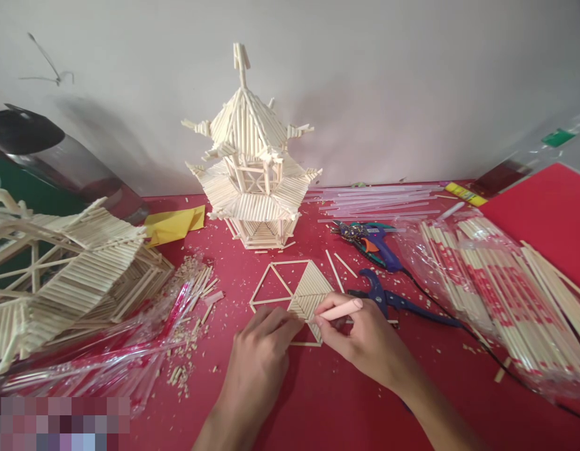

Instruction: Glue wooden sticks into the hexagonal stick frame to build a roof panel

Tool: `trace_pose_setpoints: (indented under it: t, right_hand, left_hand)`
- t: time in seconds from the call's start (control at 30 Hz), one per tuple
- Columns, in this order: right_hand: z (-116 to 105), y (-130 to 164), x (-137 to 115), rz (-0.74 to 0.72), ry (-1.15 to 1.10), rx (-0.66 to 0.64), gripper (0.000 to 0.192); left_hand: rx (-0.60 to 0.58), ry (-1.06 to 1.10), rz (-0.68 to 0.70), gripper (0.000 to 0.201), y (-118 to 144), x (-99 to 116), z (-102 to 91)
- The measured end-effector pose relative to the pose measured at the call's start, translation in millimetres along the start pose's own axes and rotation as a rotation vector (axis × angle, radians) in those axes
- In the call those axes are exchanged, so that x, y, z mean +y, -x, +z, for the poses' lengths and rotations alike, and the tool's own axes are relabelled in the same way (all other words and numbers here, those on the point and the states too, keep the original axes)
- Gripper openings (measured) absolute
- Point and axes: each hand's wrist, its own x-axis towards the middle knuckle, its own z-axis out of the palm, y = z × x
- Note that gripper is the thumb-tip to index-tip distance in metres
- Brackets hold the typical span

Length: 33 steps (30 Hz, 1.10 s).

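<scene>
left hand (266,341): lay palm down on the red table top (318,401), fingers curled together and pressing on the near edge of the flat stick frame, gripping nothing
right hand (365,338): fingers were clamped on a pale pink pen-like tool (339,309), its tip pointing left onto the frame
flat stick frame (294,291): a hexagon outline of thin pale sticks lying flat just in front of the hands, one triangular section filled with close-set sticks, the others open
behind it: a tall pagoda model of pale sticks (252,169) stood upright near the white wall
left side: a second large stick roof structure (69,275) over crinkled clear wrapping, stick offcuts scattered beside it
right side: a blue glue gun (377,244) and blue-handled cutters (388,297) lay just beside the right hand; farther right, a bag of wrapped chopsticks (497,288)
</scene>
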Motion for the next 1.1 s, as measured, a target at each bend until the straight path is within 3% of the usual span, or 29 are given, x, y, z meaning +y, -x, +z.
trace_pose_setpoints:
  t: [0.47, 0.67, 0.87, 1.1]
  right_hand:
    - [0, 0, 0, -0.006, 0.013, -0.005, 0.020]
    - [-12, 2, -1, -0.144, 0.040, 0.089, 0.022]
    - [-10, 5, 7, -0.224, 0.167, -0.031, 0.019]
    - [1, 3, 15, -0.307, 0.232, -0.016, 0.023]
  left_hand:
    - [-0.006, 0.013, -0.013, 0.047, -1, 0, -0.3]
    - [-0.002, 0.010, -0.003, 0.046, -2, 0, -0.7]
    - [-0.006, -0.007, -0.002, 0.049, -4, -1, 0.5]
    - [0.008, -0.052, 0.004, 0.051, -3, 0, 2.1]
